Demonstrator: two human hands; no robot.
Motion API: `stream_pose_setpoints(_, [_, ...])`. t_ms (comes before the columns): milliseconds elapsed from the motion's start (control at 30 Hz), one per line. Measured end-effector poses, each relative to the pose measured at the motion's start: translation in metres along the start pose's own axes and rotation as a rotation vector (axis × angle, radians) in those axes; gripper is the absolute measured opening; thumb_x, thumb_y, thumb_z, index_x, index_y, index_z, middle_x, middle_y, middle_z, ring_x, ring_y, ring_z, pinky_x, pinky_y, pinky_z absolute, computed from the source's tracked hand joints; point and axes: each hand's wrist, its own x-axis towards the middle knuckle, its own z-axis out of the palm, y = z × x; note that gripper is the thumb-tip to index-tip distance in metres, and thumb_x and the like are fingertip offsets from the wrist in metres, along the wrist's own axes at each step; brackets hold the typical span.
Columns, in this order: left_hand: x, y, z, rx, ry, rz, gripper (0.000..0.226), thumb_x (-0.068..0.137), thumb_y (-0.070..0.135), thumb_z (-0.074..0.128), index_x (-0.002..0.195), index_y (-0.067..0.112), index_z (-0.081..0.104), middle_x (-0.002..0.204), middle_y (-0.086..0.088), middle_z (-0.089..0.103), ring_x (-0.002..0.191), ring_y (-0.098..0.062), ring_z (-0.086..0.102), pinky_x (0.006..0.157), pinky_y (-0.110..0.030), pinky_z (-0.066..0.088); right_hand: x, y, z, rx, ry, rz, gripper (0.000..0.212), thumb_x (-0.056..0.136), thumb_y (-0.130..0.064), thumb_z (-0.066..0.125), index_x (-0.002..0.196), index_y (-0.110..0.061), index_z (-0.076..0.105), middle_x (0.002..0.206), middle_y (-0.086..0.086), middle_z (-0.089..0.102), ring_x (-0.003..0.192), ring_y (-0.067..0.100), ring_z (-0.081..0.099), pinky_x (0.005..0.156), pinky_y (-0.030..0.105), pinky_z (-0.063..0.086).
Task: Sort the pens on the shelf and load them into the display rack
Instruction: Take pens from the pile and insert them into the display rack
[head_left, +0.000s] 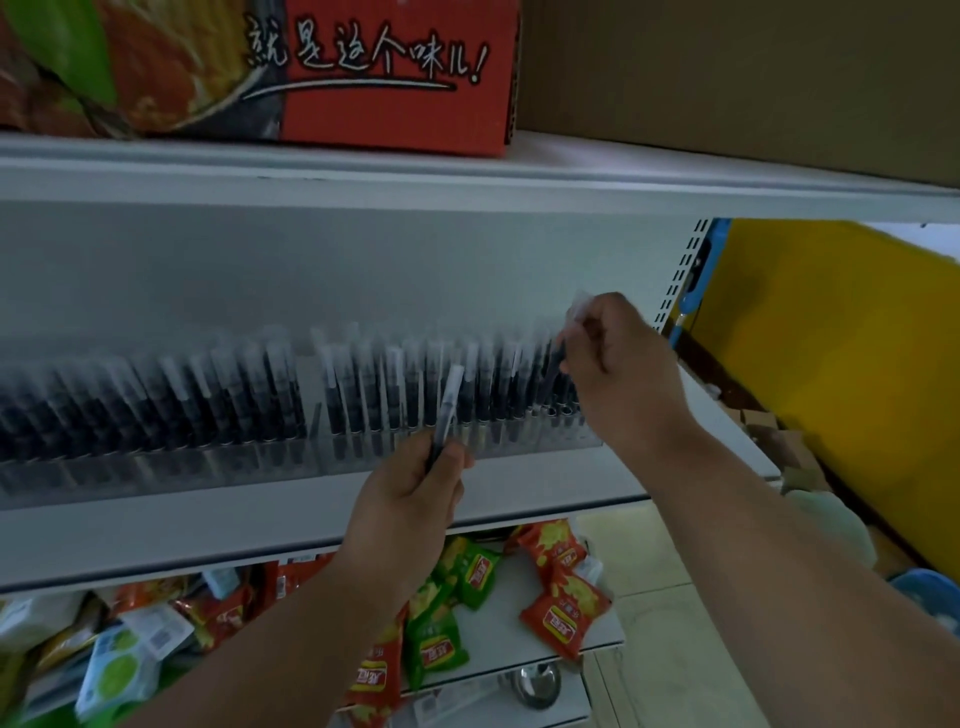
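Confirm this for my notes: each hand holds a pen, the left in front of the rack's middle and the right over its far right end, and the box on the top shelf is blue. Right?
Not quite: the box on the top shelf is red, not blue, as the head view shows. The rest stands: the left hand holds a pen in front of the rack, and the right hand holds another pen over the rack's far right end.

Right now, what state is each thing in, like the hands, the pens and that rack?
Left hand: grips one pen, upright, in front of the rack.
Right hand: pinches another pen, tilted, over the rack's right end.
Display rack: nearly full of standing pens; a few holes at the right end look empty.
Red carton: closed, on the upper shelf.
Snack packets: lying loose on the lower shelf.
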Motion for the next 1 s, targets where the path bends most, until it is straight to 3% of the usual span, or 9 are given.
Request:
stream_pose_setpoints(200, [0.0, 0.001, -0.003, -0.04, 0.012, -0.03, 0.024, 0.103, 0.02, 0.045, 0.091, 0.007, 0.06, 0.058, -0.001, 0.037, 0.049, -0.012, 0.03, 0.045, -0.023, 0.027, -0.019, 0.016, 0.032, -0.117, -0.201, 0.081, 0.017, 0.1, -0.026, 0.049, 0.086, -0.016, 0.046, 0.078, 0.003, 0.061, 0.076, 0.024, 0.063, 0.061, 0.032, 0.046])
stream_pose_setpoints(400, [0.003, 0.008, 0.002, -0.028, -0.013, -0.011, 0.023, 0.103, 0.018, 0.045, 0.087, 0.007, 0.057, 0.065, -0.01, 0.034, 0.051, -0.015, 0.028, 0.048, -0.027, 0.024, -0.025, 0.008, 0.028, -0.122, -0.083, 0.148, 0.022, 0.094, -0.037, 0.061, 0.092, -0.019, 0.049, 0.081, -0.003, 0.058, 0.073, 0.015, 0.055, 0.061, 0.029, 0.044])
stream_pose_setpoints(533, [0.01, 0.01, 0.012, -0.029, -0.097, 0.005, 0.021, 0.102, 0.009, 0.045, 0.082, 0.005, 0.052, 0.065, -0.01, 0.03, 0.051, -0.015, 0.026, 0.046, -0.026, 0.021, -0.034, -0.018, 0.022, 0.17, -0.215, 0.218, 0.014, 0.095, -0.036, 0.058, 0.086, -0.025, 0.061, 0.077, -0.007, 0.065, 0.069, 0.005, 0.06, 0.062, 0.022, 0.049])
stream_pose_setpoints(600, [0.014, 0.007, 0.019, 0.028, -0.175, 0.041, 0.025, 0.101, 0.008, 0.045, 0.077, 0.011, 0.052, 0.062, -0.009, 0.031, 0.052, -0.016, 0.027, 0.048, -0.029, 0.022, -0.034, -0.028, 0.019, 0.421, -0.298, 0.312, 0.015, 0.096, -0.026, 0.06, 0.084, -0.018, 0.065, 0.072, -0.004, 0.067, 0.063, 0.013, 0.062, 0.06, 0.028, 0.054])
stream_pose_setpoints(667, [0.017, 0.005, 0.023, 0.092, -0.223, 0.071, 0.029, 0.1, 0.015, 0.047, 0.072, 0.02, 0.053, 0.06, -0.001, 0.036, 0.054, -0.016, 0.031, 0.05, -0.032, 0.025, -0.033, -0.029, 0.013, 0.555, -0.313, 0.351, 0.017, 0.097, -0.017, 0.06, 0.084, -0.008, 0.065, 0.063, -0.002, 0.064, 0.053, 0.01, 0.056, 0.052, 0.02, 0.045])
stream_pose_setpoints(800, [0.017, 0.002, 0.023, 0.423, -0.199, 0.194, 0.016, 0.099, 0.034, 0.047, 0.087, 0.024, 0.05, 0.066, 0.01, 0.042, 0.057, -0.005, 0.038, 0.056, -0.025, 0.033, -0.031, -0.021, 0.001, 0.642, -0.116, 0.372, 0.015, 0.098, -0.016, 0.057, 0.083, -0.011, 0.061, 0.068, 0.009, 0.066, 0.06, 0.016, 0.06, 0.061, 0.031, 0.042])
stream_pose_setpoints(867, [0.015, -0.001, 0.019, 0.667, -0.113, 0.322, 0.01, 0.097, 0.036, 0.048, 0.103, 0.028, 0.051, 0.089, 0.015, 0.049, 0.078, 0.001, 0.045, 0.07, -0.019, 0.037, -0.023, -0.014, -0.005, 0.621, 0.072, 0.328, 0.014, 0.097, -0.019, 0.058, 0.083, -0.02, 0.054, 0.07, 0.005, 0.067, 0.063, 0.021, 0.063, 0.062, 0.036, 0.043])
stream_pose_setpoints(933, [0.016, -0.004, 0.016, 0.86, -0.033, 0.458, 0.029, 0.096, 0.036, 0.047, 0.12, 0.022, 0.053, 0.112, 0.009, 0.051, 0.104, -0.008, 0.046, 0.09, -0.024, 0.038, -0.016, -0.007, -0.009, 0.533, 0.178, 0.216, 0.013, 0.092, -0.03, 0.059, 0.085, -0.025, 0.049, 0.073, 0.001, 0.067, 0.064, 0.024, 0.065, 0.061, 0.041, 0.047])
stream_pose_setpoints(1000, [0.019, -0.006, 0.015, 0.992, 0.02, 0.566, 0.042, 0.093, 0.039, 0.042, 0.125, 0.015, 0.056, 0.119, 0.0, 0.055, 0.113, -0.019, 0.048, 0.098, -0.033, 0.04, -0.01, -0.002, -0.011, 0.402, 0.202, 0.112, 0.016, 0.091, -0.037, 0.058, 0.09, -0.024, 0.048, 0.076, 0.0, 0.064, 0.068, 0.027, 0.064, 0.063, 0.049, 0.052])
